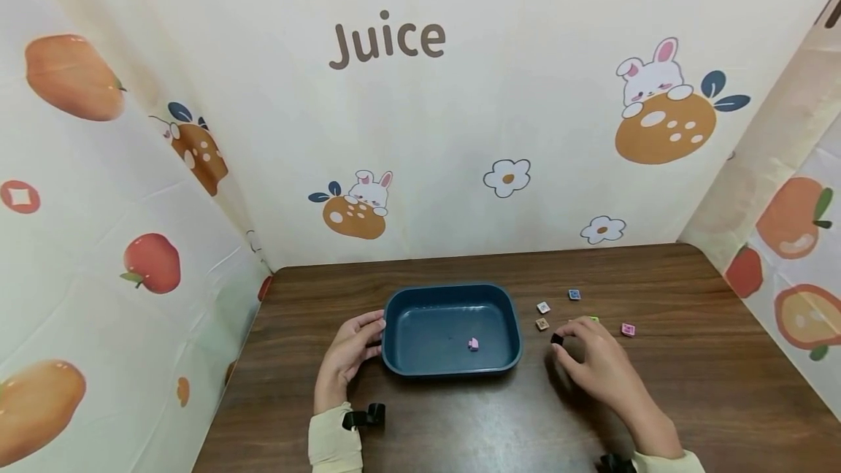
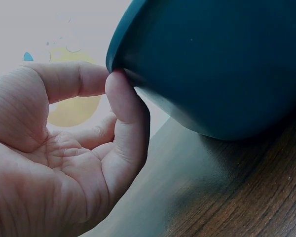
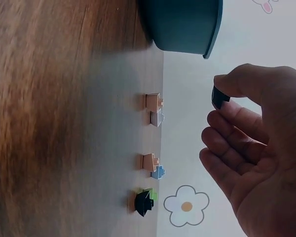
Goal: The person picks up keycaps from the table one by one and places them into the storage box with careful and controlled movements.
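My left hand (image 1: 351,352) pinches the left rim of a dark blue plastic tray (image 1: 453,368) between thumb and fingers. In the left wrist view the fingertips (image 2: 121,94) press right at the tray's edge. A small pink toy brick (image 1: 473,344) lies inside the tray. Right of the tray, my right hand (image 1: 598,360) holds a small black toy brick (image 3: 220,98) between thumb and index finger, raised over the table. The right hand's other fingers curl loosely. Close by lie a tan brick (image 1: 542,324) and a white brick (image 1: 542,307).
A blue brick (image 1: 574,295) lies farther back, and a pink brick (image 1: 628,330) sits to the right. A green brick (image 1: 594,319) is partly hidden behind the right hand; another black brick (image 3: 143,202) stands beside it. A printed curtain (image 1: 447,108) encloses the wooden table (image 1: 453,429).
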A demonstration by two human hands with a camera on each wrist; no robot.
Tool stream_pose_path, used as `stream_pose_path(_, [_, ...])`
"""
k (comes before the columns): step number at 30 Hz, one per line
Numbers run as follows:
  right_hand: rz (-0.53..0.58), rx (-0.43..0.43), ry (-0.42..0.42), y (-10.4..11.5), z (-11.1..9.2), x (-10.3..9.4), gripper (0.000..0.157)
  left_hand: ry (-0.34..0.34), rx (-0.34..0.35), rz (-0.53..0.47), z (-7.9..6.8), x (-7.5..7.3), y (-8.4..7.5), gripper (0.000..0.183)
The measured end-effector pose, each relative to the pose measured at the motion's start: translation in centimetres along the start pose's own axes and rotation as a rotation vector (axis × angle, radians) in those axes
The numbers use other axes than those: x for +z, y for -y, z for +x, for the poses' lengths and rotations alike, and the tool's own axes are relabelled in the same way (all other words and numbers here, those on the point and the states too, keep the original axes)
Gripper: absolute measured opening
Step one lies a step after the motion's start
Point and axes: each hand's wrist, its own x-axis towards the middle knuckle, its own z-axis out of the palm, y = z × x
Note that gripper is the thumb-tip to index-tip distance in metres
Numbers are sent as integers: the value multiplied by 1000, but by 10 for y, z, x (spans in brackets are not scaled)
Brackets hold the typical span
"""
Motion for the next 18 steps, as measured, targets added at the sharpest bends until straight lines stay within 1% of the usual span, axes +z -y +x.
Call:
stream_pose_path(6, [8, 3, 8, 2, 2, -1, 23, 2, 0, -5, 1, -1, 1, 52])
stream_pose_path(18, [24, -24, -18, 2, 8, 1, 24, 0, -1, -4, 1, -1, 0, 52])
